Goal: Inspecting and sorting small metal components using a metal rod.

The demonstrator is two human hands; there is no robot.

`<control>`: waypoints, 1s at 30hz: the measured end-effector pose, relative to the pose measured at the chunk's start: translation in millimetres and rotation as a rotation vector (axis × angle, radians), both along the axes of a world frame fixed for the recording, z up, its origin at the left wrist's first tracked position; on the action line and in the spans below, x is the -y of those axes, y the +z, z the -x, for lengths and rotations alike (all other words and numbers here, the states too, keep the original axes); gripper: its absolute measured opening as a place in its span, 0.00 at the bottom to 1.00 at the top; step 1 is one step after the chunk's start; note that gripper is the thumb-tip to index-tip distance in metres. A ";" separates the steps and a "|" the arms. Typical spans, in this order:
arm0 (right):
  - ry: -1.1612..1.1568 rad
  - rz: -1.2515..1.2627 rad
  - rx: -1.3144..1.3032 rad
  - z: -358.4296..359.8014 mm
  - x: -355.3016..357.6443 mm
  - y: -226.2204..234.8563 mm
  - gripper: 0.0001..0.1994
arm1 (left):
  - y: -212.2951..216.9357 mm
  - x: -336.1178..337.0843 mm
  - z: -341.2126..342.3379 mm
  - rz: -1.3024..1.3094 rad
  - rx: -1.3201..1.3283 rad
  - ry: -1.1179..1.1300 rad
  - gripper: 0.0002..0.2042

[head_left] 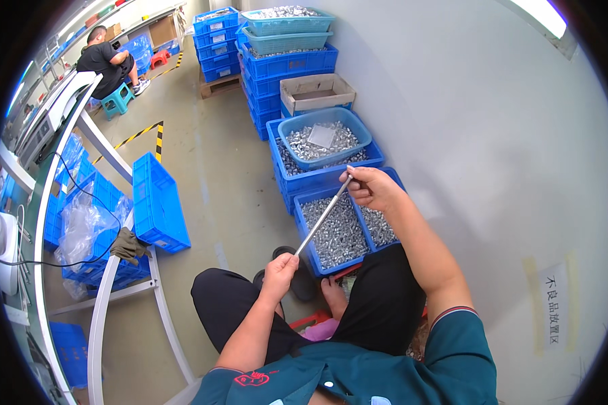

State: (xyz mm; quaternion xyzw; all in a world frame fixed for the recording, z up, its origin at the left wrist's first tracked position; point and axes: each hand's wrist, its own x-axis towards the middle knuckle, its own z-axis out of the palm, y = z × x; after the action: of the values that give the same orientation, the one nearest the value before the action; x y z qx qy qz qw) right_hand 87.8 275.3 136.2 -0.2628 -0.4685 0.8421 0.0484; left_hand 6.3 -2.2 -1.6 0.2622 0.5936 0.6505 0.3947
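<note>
A slim silver metal rod (325, 217) slants between my two hands, its upper end to the right. My left hand (278, 277) is closed round the lower end, above my knees. With thumb and fingers pinched, my right hand (375, 188) grips the upper end; whether a small part sits at that tip I cannot make out. Beneath the rod stands a blue divided crate (304, 253) filled with small silver metal parts (338, 236). Just beyond my right hand, a light blue basin (287, 128) of similar parts, with a clear flat piece (321, 136) on top, rests on another crate.
Stacked blue crates (262, 88) line the wall beyond. On my left are a white-framed workbench (98, 337), a tilted blue bin (157, 202), a glove (129, 246) and a black cable (61, 264). Far off, a person (101, 64) sits on a teal stool (118, 101).
</note>
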 end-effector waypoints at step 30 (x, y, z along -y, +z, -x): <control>0.050 -0.102 -0.099 -0.5 14.1 6.3 0.13 | 11.8 -3.3 2.5 0.023 0.403 -0.178 0.14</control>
State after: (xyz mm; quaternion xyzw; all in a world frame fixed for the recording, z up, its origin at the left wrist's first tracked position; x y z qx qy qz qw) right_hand 88.3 261.2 142.5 -0.2063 -0.5140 0.8302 0.0639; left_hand 3.8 1.1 10.2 0.1736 0.4848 0.6454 0.5641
